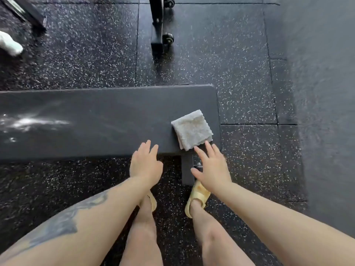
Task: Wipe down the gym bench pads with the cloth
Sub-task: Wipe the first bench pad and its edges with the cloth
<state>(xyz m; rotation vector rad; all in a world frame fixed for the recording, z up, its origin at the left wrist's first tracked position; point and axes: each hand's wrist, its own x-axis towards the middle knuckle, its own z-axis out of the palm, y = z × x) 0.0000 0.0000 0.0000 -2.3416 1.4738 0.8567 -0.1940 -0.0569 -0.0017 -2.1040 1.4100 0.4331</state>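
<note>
Two hands hang over the near edge of the bench pad (96, 120), and neither holds anything: I see my right hand (211, 167) with fingers (199, 153) spread wide and flat, and my left hand (146, 166) likewise loose and open, its fingertips just over the pad's near rim. The folded cloth (192, 129) lies on the surface at centre right of the frame, close to the pad's right end, a rough square turned a little so one corner points down toward my right hand. That corner is touching or nearly touching my right fingertips; I cannot tell which. So the cloth sits just up-frame of the right hand, and the right hand is clearly the nearer one; the left is off to the side, apart from it. I judge the next move to be a short reach forward to press down on or gather the cloth, and nothing stands between fingers and cloth. The pad's long axis runs left to right across the frame, so wiping would sweep leftward, where a pale streaked patch (32, 121) shows. Below the pad's right end sits the bench's black leg bracket (189, 169), with my yellow sandals (197, 196) on the speckled rubber floor (240, 64). A wheeled black frame (159, 25) stands at top centre, well apart.
</note>
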